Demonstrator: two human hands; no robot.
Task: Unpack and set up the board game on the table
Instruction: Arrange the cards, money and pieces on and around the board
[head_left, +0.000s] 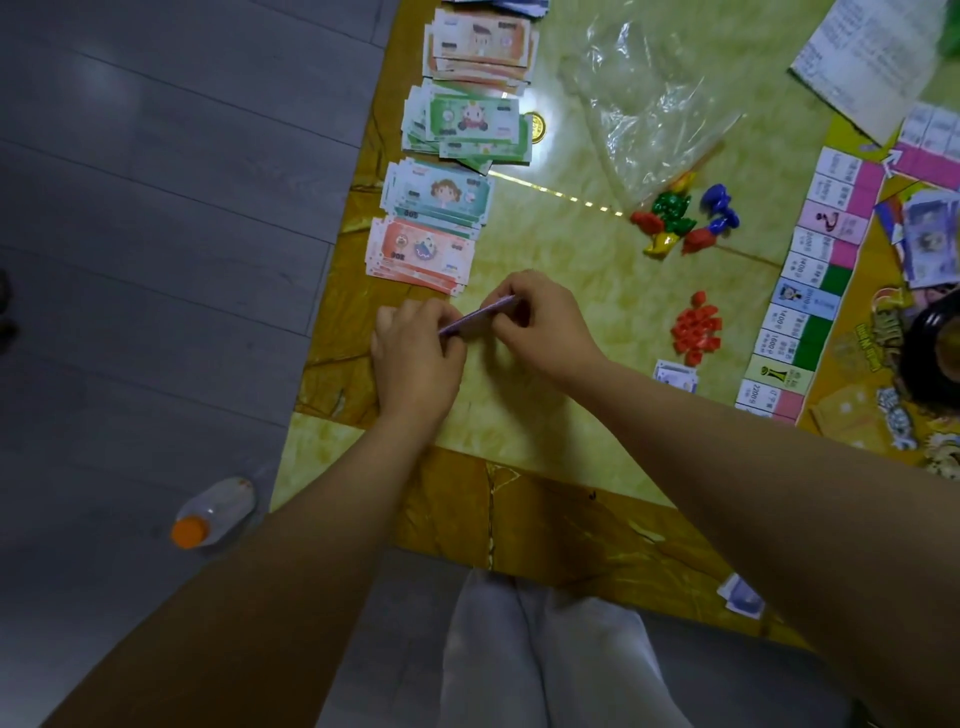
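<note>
Both my hands hold one thin stack of purple play-money notes edge-on above the table. My left hand pinches its left end and my right hand pinches its right end. Just beyond them lie sorted money piles along the table's left edge: a red pile, a teal pile, a green pile and an orange pile. The game board lies at the right. Coloured player pieces and a heap of small red houses sit between the piles and the board.
An empty clear plastic bag and a gold coin lie at the back. A rules sheet rests at the far right. A small card lies near the board, another at the table's near edge. A bottle with an orange cap lies on the grey floor.
</note>
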